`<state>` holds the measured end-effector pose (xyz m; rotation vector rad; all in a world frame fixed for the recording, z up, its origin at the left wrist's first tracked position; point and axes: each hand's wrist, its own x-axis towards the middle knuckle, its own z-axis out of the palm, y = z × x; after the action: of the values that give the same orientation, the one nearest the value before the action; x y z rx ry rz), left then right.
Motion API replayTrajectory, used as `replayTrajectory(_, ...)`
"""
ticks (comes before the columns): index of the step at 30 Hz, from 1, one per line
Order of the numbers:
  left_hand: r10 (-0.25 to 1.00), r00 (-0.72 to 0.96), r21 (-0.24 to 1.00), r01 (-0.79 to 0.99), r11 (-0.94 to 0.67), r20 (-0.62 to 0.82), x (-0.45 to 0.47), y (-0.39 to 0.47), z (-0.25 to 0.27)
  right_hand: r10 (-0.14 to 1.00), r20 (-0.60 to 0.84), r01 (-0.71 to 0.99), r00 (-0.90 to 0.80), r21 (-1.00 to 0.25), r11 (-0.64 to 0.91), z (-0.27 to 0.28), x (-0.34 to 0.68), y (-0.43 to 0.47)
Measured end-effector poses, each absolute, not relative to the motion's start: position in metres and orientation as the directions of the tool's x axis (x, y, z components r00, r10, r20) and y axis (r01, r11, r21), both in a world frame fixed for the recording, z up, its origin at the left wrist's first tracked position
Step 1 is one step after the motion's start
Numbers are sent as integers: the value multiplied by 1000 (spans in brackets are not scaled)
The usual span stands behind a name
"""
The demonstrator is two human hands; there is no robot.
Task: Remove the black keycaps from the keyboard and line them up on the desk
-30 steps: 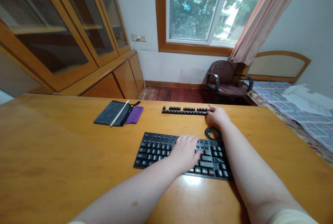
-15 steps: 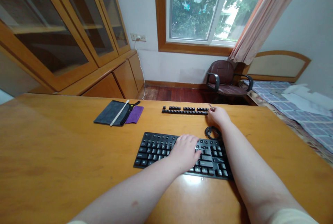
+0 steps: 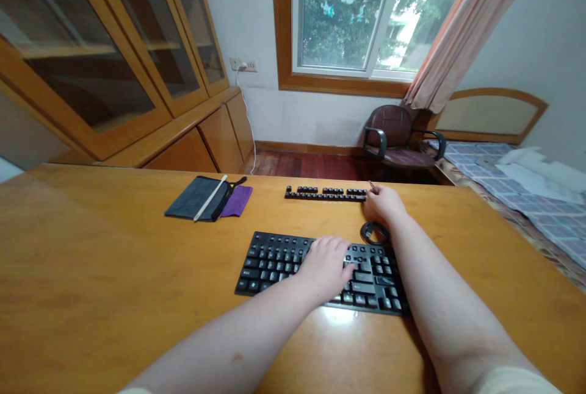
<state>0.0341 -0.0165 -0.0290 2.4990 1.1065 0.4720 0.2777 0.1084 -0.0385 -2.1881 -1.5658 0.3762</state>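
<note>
A black keyboard (image 3: 270, 264) lies on the wooden table, its top row showing bare spots where keycaps are off. My left hand (image 3: 324, 267) rests flat across its middle, fingers stretched out. Beyond the keyboard, loose black keycaps (image 3: 326, 197) stand in two rows. At the right end of these rows is my right hand (image 3: 385, 205), closed, with the end of a thin metallic tool (image 3: 373, 187) sticking up from the fingers. What lies under those fingertips is hidden. A coiled black USB cable (image 3: 367, 235) sits between my right wrist and the keyboard.
Left of the keycaps lie a dark grey pouch (image 3: 190, 199), a white stick (image 3: 210, 197) across it and a purple cloth (image 3: 237, 201). Past the table (image 3: 114, 247) stand a brown armchair (image 3: 389, 128), a bed (image 3: 485, 168) and a glass-fronted cabinet (image 3: 183, 101).
The tool's tip in my right hand has tilted slightly and stands a bit higher. My left hand, the keyboard and the keycap rows have stayed put.
</note>
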Motion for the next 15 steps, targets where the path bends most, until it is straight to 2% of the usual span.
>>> replayTrajectory(3,759,631,460,633,-623,160,34,-17,-29,927,170,831,335,-517,-206,-28,276,104)
replayTrajectory(5,753,636,455,627,-633,172,34,-17,-29,875,405,820,266,-572,16,-15,273,96)
replayTrajectory(7,738,649,441,617,-651,182,33,-17,-28,721,660,771,211,-566,293,6,267,84)
replayTrajectory(8,730,657,432,613,-662,187,32,-18,-28,643,732,746,224,-554,371,18,263,77)
replayTrajectory(12,720,670,411,613,-675,183,32,-18,-29,406,886,701,224,-435,565,66,249,38)
replayTrajectory(14,725,666,411,619,-669,176,32,-17,-30,380,908,670,178,-395,629,75,246,15)
replayTrajectory(15,728,663,412,623,-665,174,32,-17,-30,405,904,639,137,-393,662,73,247,5)
